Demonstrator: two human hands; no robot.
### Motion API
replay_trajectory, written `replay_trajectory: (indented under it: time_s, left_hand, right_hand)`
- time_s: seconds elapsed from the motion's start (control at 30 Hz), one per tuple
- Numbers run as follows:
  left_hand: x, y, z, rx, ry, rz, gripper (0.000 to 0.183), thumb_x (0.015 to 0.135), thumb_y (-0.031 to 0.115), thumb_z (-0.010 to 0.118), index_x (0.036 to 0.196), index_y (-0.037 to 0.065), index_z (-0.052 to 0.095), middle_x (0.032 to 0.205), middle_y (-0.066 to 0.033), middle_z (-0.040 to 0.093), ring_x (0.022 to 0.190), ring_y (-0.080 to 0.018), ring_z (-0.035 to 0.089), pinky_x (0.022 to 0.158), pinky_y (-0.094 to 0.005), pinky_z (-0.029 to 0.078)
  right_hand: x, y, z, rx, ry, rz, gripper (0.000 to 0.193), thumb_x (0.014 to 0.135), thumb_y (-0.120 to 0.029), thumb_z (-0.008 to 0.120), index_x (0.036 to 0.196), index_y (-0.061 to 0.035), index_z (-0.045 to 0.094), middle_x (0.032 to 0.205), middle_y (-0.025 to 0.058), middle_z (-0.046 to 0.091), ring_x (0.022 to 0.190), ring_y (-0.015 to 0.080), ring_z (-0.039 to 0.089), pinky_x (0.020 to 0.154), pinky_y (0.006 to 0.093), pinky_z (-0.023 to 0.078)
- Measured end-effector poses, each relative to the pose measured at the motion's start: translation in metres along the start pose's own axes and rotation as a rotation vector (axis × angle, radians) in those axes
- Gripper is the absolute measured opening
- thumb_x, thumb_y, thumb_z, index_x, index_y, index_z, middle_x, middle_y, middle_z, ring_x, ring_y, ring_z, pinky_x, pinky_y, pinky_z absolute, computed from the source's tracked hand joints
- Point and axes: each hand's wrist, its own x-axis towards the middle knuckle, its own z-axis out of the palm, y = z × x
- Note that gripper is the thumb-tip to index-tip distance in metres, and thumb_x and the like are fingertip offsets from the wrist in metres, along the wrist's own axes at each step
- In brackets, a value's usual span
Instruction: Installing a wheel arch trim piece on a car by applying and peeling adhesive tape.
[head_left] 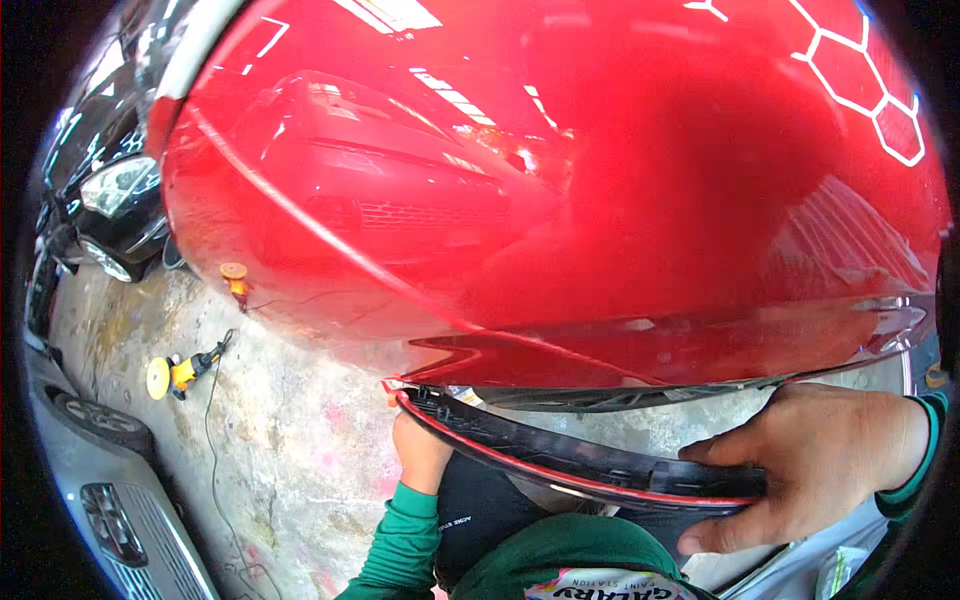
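Note:
A long, curved black plastic car trim piece (560,455) with a glossy red outer edge spans the space in front of me, clips and ribs showing on its inner side. My right hand (815,460) is closed round its right end, fingers over the top and thumb beneath. At the other end, my left hand (420,455) holds the trim from below; most of its fingers are hidden behind the piece. Just beyond it is a large, shiny red car body panel (640,230), whose dark lower edge runs close to the trim. I cannot tell whether the two touch.
A yellow polisher (180,374) lies on the stained concrete floor (290,440) to the left, its cord trailing toward me. Behind it stands a dark car (120,200); a silver-grey car (110,490) is at the lower left.

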Motion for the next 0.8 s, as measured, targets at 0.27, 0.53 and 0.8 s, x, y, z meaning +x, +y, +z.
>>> replay_trajectory:
  time_s: [0.27, 0.53, 0.8]
  left_hand:
    - [-0.003, -0.009, 0.004, 0.281, -0.106, -0.030, 0.022, 0.084, 0.024, 0.073, 0.091, 0.004, 0.070, 0.082, -0.0236, 0.072, 0.079, -0.0458, 0.071, 0.070, -0.0555, 0.056]
    - [-0.007, -0.003, 0.003, 0.230, -0.039, -0.016, 0.033, 0.089, 0.029, 0.073, 0.085, -0.003, 0.066, 0.079, -0.0265, 0.070, 0.076, -0.0473, 0.070, 0.069, -0.0566, 0.055]
    - [-0.003, 0.008, 0.000, 0.158, -0.080, -0.134, 0.038, 0.093, 0.035, 0.073, 0.090, -0.003, 0.067, 0.078, -0.0242, 0.072, 0.078, -0.0469, 0.071, 0.072, -0.0564, 0.055]
  right_hand:
    - [-0.017, 0.004, 0.007, -0.065, 0.029, 0.109, 0.061, 0.095, -0.066, 0.062, 0.129, -0.0157, 0.072, 0.090, 0.0242, 0.074, 0.092, 0.0442, 0.073, 0.087, 0.0479, 0.058]
    - [-0.050, 0.000, 0.017, -0.034, 0.246, -0.011, 0.048, 0.092, -0.033, 0.069, 0.130, -0.0036, 0.063, 0.081, 0.0244, 0.072, 0.085, 0.0428, 0.073, 0.080, 0.0487, 0.058]
    - [-0.053, 0.009, 0.017, -0.125, 0.310, -0.031, 0.042, 0.088, -0.014, 0.066, 0.127, -0.0019, 0.060, 0.083, 0.0258, 0.070, 0.083, 0.0451, 0.071, 0.078, 0.0519, 0.056]
